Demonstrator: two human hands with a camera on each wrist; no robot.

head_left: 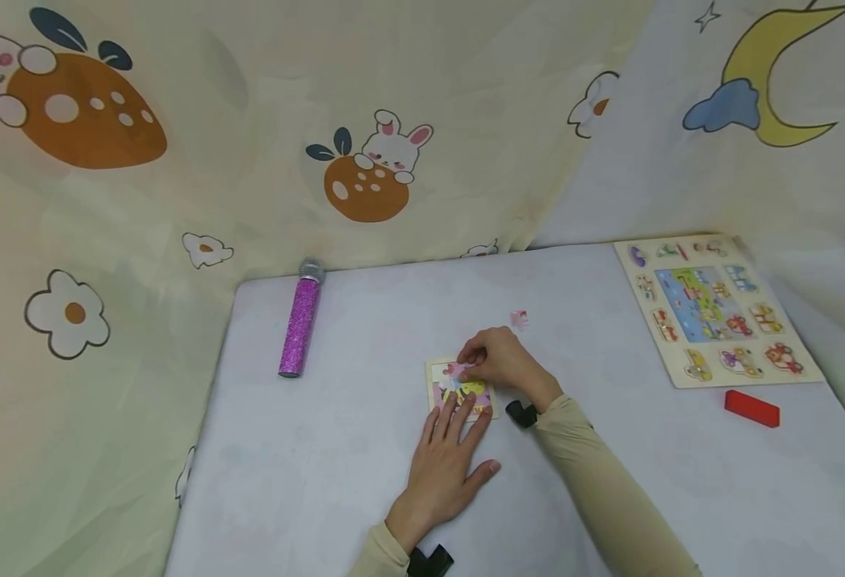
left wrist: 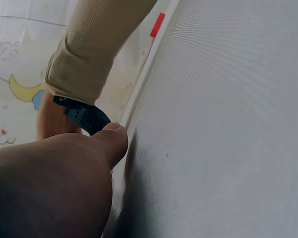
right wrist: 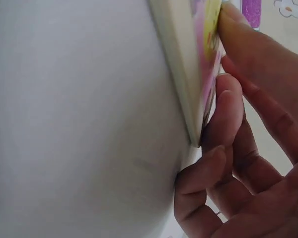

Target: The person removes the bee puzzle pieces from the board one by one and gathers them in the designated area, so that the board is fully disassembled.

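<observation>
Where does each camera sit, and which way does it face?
Head: on the head, facing forward and down at the small puzzle; left hand and right hand show.
Left wrist: on that wrist, across the tabletop; left hand and right sleeve show.
Right wrist: on that wrist, at the small puzzle's edge; right hand shows.
Shared: head and left wrist see the red block.

The small puzzle [head_left: 474, 389] mixes yellow, pink and purple inside a cream border [head_left: 431, 389]; a loose piece [head_left: 519, 320] is pink and white. The microphone [head_left: 299, 324] glitters purple below a silvery-grey head [head_left: 311, 270]. The block [head_left: 752, 409] is red, the sleeves [head_left: 605, 481] beige, the table [head_left: 285, 481] white — the backdrop [head_left: 249, 192] cream, printed with orange fruit [head_left: 94, 120], white flowers [head_left: 53, 320], a yellow moon [head_left: 746, 60].
</observation>
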